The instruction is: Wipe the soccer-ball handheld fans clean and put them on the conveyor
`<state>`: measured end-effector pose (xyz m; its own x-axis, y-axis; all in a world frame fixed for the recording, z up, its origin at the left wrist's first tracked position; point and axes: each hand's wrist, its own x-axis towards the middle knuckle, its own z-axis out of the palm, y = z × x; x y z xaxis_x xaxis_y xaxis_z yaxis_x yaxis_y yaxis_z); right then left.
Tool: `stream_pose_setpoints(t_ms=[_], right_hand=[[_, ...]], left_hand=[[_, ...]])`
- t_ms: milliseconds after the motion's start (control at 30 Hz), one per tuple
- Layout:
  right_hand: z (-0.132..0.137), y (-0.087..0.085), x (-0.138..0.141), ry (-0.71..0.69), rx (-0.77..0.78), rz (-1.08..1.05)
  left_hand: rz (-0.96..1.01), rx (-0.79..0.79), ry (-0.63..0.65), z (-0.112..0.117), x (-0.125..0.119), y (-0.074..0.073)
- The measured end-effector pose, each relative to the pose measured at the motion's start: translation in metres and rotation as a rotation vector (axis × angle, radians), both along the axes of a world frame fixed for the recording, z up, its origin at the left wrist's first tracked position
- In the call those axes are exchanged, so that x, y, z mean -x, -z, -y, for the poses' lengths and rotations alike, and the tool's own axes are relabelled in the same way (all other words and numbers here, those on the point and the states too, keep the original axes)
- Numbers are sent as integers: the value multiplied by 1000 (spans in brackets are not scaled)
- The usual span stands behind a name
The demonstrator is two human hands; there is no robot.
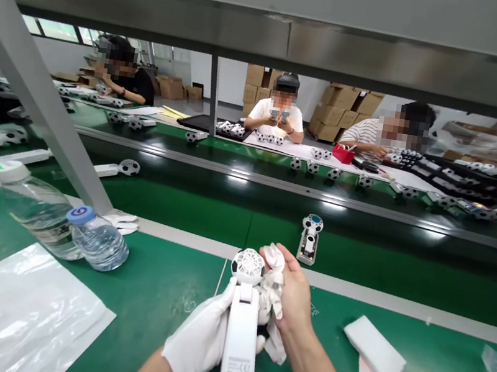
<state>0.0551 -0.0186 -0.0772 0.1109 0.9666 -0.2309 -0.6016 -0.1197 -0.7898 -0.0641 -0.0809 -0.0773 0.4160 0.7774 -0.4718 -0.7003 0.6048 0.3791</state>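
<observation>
In the middle foreground my left hand (201,336), in a white glove, is wrapped round a white handheld fan (243,336). The fan's round head carries a black-and-white football pattern and a grille, and small print shows low on its handle. My bare right hand (295,291) is closed on a crumpled white cloth (273,284), pressed close to the right side of the fan head. Some of the left fingers are hidden behind the fan and the cloth. Beyond the hands, another fan with its inside exposed (310,240) lies on the green conveyor belt.
Two water bottles (98,241) lean at left beside a clear plastic sheet (16,312). A folded white wipe (376,351) lies at right. A slanted metal post (53,73) and an overhead shelf frame the view. Across the belt (208,205), several co-workers sit among football-patterned fans.
</observation>
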Motion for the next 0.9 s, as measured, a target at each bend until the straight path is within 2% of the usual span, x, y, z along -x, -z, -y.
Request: stream_pose_setpoints(t_ms=[67,233,300,400,500,633,700,767,833,900], right_hand=[[2,-3,-9,-8,44,-80],[23,-10,-23,-135,96,-101],[34,-11,-23,-191,113,-55],[48,-13,-29,-280,115,107],[60,-15,-54,-298,27,493],[69,-13,-119,-114,-165,1272],[69,-8,-155,-95,-63,1640],[66,1,-181,-197,122,1934],[62,11,-197,-313,200,2082],[59,15,-202,-371,177,2112]], left_hand=[[8,-16,-21,-1,1,-1],[57,-79,-58,-5,8,7],[47,-81,-45,-6,9,8],[-110,-46,-67,-6,8,7],[-220,15,-102,-8,8,4],[-246,104,-92,-15,8,4],[-277,139,-79,-17,7,5],[-315,158,-63,-16,5,7],[-352,155,-51,-14,4,10],[-370,113,-48,-10,4,13]])
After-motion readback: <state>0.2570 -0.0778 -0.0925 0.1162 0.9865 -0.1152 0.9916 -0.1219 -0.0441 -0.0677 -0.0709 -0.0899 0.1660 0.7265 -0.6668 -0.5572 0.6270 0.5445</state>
